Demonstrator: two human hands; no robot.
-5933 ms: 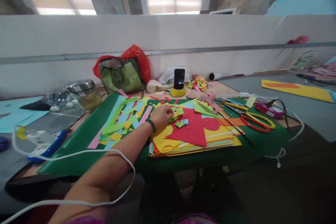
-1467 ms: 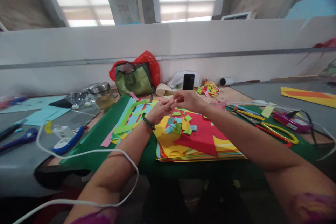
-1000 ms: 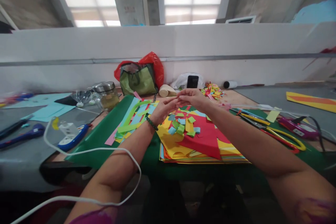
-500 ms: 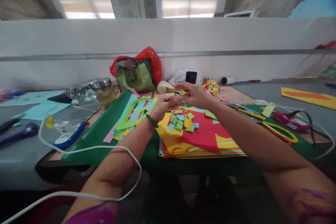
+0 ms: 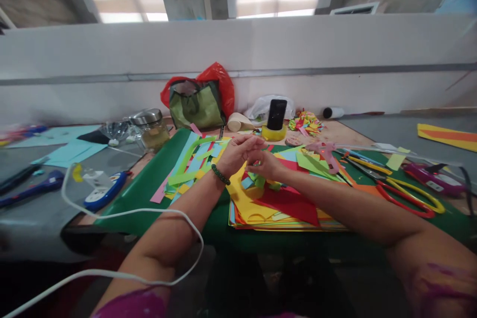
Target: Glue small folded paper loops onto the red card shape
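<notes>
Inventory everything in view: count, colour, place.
paper stack: one, multicoloured, centre
paper strips: many, multicoloured, left
glue gun: one, pink, right
scissors: one, red-and-yellow, right
phone: one, black, back
tape: one, yellow, below phone
bags: two, green, red, back
jar: one, clear, left
power strip: one, blue-white, left
cable: one, white, front left
mat: one, green, below stack
paper bundle: one, multicoloured, back
device: one, purple, right
left hand: one, centre
right hand: one, centre

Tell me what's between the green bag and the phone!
In the head view: an edge of red plastic, a cream roll, then a white bag reaching behind the phone.
</notes>
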